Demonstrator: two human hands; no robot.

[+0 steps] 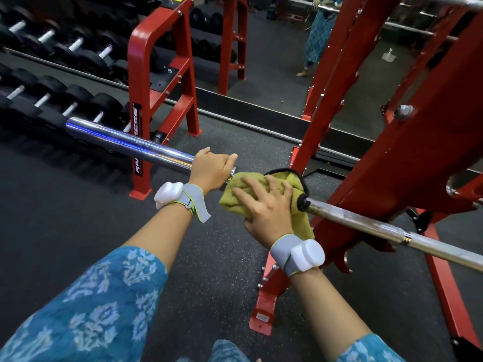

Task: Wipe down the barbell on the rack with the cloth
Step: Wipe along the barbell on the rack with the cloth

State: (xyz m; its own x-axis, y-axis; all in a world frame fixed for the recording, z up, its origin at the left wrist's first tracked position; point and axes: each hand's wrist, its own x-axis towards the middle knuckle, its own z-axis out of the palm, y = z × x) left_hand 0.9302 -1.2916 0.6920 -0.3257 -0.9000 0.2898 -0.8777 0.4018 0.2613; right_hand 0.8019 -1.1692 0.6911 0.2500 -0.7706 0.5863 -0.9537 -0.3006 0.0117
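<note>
Yellow-green cloth (230,197) wraps a barbell (130,142) on a red rack (392,165).
Right hand (264,205) clasps the cloth, fingers spread; left hand (211,171) curls round the barbell.

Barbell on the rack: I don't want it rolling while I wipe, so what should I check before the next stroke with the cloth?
1. Left hand grips the barbell beside the cloth: ok.
2. Right hand holds the cloth wrapped over the bar: ok.
3. Bar seated in the rack: cannot tell, the rest is hidden.
4. Shaft right of the cloth clean: not ok, dull marks show.
5. Shaft ahead of the cloth free of obstacles: ok.
</note>
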